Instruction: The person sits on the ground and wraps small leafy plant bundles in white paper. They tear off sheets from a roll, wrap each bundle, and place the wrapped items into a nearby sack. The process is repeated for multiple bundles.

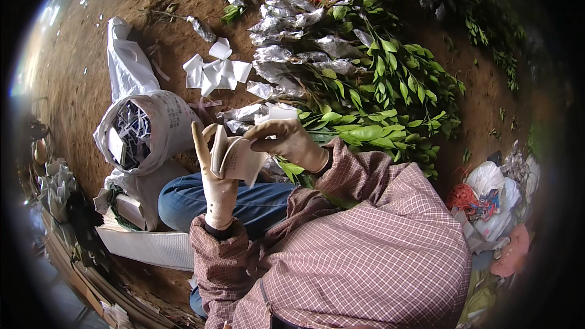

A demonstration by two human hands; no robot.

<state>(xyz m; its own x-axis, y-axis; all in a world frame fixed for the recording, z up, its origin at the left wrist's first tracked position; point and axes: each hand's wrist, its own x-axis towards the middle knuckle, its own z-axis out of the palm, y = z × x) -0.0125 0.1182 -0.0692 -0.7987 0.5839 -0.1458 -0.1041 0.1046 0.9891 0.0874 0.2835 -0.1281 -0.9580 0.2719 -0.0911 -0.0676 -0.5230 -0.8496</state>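
My left hand [219,183], in a pale glove, holds a small stack of printed paper sheets [240,160], with the index finger raised beside it. My right hand [290,141], gloved too, touches the upper edge of the stack with thumb and fingertips. Leafy green cuttings [388,132] lie just beyond the right hand, their lower ends wrapped in silver foil [279,55]. A white piece [279,112] rests on the foil wraps behind the right hand. Several curled white paper pieces [219,73] lie on the soil beyond the left hand.
Left of the hands stands a white woven sack [171,119] filled with dark and silvery strips. One foil-wrapped cutting [201,29] lies apart. A pale foam-like board [151,246] is by the knee. Plastic bags [496,192] and red string lie at right; more cuttings [480,23] are at upper right.
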